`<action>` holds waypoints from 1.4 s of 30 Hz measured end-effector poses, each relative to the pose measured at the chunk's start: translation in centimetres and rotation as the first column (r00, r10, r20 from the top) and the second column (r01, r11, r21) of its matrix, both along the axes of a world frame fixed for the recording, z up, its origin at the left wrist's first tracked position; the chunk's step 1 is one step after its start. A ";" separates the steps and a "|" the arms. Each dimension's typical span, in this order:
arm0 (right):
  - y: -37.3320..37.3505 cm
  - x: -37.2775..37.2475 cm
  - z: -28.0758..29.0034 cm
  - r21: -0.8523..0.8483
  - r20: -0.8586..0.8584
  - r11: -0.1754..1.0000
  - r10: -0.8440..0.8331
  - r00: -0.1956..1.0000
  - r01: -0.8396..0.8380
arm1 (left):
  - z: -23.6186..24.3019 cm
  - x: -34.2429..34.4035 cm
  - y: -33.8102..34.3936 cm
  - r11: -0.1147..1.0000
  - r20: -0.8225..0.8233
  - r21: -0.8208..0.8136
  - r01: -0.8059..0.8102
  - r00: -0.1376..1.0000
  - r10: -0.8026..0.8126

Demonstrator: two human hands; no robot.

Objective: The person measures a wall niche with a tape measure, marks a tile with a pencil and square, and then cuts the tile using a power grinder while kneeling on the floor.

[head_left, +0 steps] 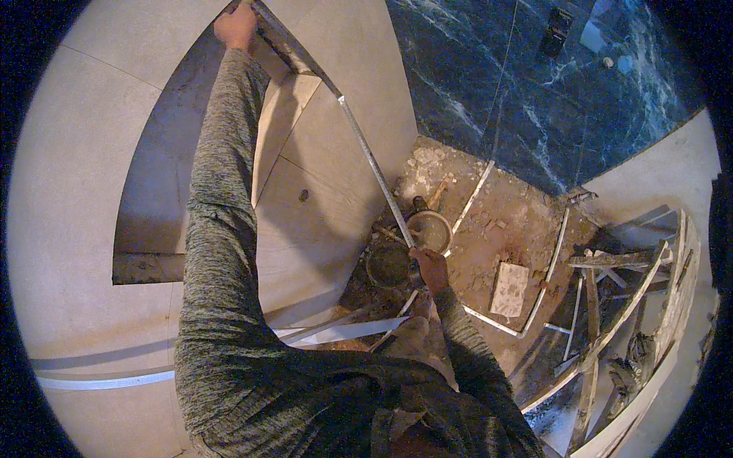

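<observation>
A long thin metal-looking strip (374, 164) runs slantwise from the top of the view down to my right hand (430, 271), whose fingers are closed round its lower end. My left hand (237, 27) is raised at the upper corner of a recess (156, 183) in the beige tiled wall. Its fingers are closed at the strip's upper end; the exact grip is partly hidden. The strip's upper stretch lies along the recess's edge. Below it, near my right hand, stand a round bucket (429, 229) and a darker round bucket (388, 263).
Dark blue marbled panels (473, 76) stand at the far right. White pipes (473, 197) and a pale rectangular slab (510, 290) lie on the rubble-strewn floor (489, 244). Wooden scraps (592, 328) are piled at the right. A light-coloured strip (107, 380) crosses the lower left.
</observation>
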State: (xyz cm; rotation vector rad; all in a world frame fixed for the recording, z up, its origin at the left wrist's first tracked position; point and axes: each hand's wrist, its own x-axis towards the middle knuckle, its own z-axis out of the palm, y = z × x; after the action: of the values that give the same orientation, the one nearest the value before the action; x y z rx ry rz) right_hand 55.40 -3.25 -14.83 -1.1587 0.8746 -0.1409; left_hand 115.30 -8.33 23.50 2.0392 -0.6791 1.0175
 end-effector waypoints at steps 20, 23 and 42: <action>-0.5 -1.1 0.4 -0.137 -0.203 0.979 0.123 0.971 -0.153 | -0.8 1.5 -1.8 0.993 -0.022 -0.110 0.041 0.999 -0.044; -0.2 -2.1 1.1 -0.109 -0.199 0.992 0.035 0.979 -0.057 | -0.4 3.9 -0.7 0.996 -0.009 -0.071 0.051 0.999 -0.051; 6.2 -42.5 -3.4 -0.174 -0.263 0.926 -0.371 0.891 0.334 | -12.2 -32.3 -20.0 0.531 -0.677 -0.355 0.769 0.180 -0.714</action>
State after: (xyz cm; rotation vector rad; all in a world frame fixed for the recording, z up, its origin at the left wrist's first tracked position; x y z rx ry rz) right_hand 12.92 2.99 -18.22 -1.1424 1.3558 -0.3324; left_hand 83.01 -28.29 11.31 1.5585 -1.0461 -0.5141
